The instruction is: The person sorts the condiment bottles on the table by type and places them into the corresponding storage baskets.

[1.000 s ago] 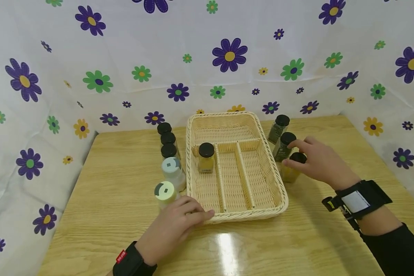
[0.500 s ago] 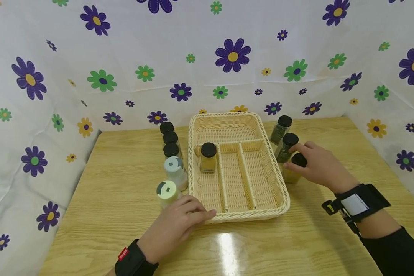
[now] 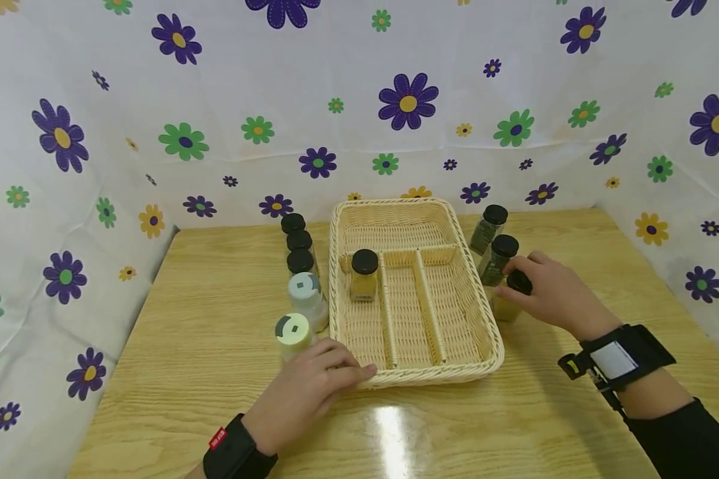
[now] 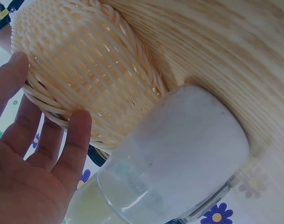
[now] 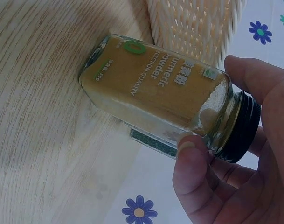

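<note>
The basket (image 3: 431,378) sits as it did a second ago, its near left corner held by the left hand (image 3: 308,376). Well apart, the right hand (image 3: 554,293) still grips the jar (image 5: 155,93) below its cap, right of the basket, so work seems paused there; it's clear glass, full of yellow-brown turmeric.

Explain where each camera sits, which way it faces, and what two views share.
Head: worn on the person's head, looking forward and down at the basket; the left hand and right hand both show.
Left wrist: worn on that wrist, looking at the basket's woven side and a whitish jar; the left hand shows.
Right wrist: worn on that wrist, looking at the turmeric jar; the right hand shows.
Shared: head and right wrist views both show the turmeric jar and basket.
</note>
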{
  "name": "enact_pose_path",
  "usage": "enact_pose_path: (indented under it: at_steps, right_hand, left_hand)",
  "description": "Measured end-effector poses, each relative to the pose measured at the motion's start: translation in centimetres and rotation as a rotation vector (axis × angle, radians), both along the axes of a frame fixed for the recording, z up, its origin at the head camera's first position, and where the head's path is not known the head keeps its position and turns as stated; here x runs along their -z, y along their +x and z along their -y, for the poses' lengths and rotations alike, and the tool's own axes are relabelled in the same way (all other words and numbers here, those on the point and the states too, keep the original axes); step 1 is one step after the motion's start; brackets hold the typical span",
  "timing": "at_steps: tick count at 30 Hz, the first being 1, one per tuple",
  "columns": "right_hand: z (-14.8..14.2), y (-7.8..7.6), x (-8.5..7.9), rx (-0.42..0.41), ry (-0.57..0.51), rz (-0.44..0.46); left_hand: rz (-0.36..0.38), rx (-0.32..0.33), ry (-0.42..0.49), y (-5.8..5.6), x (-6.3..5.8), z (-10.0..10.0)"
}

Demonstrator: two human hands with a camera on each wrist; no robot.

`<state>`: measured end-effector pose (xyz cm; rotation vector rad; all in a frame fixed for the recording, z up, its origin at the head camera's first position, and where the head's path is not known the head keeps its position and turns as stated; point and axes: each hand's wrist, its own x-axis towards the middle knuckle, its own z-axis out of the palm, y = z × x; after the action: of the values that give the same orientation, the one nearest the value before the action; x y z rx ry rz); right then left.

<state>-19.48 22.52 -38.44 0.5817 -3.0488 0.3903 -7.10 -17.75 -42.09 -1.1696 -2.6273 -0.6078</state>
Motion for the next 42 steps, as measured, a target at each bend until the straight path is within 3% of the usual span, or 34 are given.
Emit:
enact_pose_path:
  at_steps: [31, 42]
  right_hand:
    - [0.0, 0.1, -0.9, -0.048, -0.036, -0.067]
    - [-0.2, 1.0, -1.7, -0.043, -0.056, -0.107]
  left_hand:
    - [-0.004, -0.007, 0.003, -0.2, 0.0, -0.1]
    - [-0.004, -0.012, -0.019, -0.1, 0.0, -0.2]
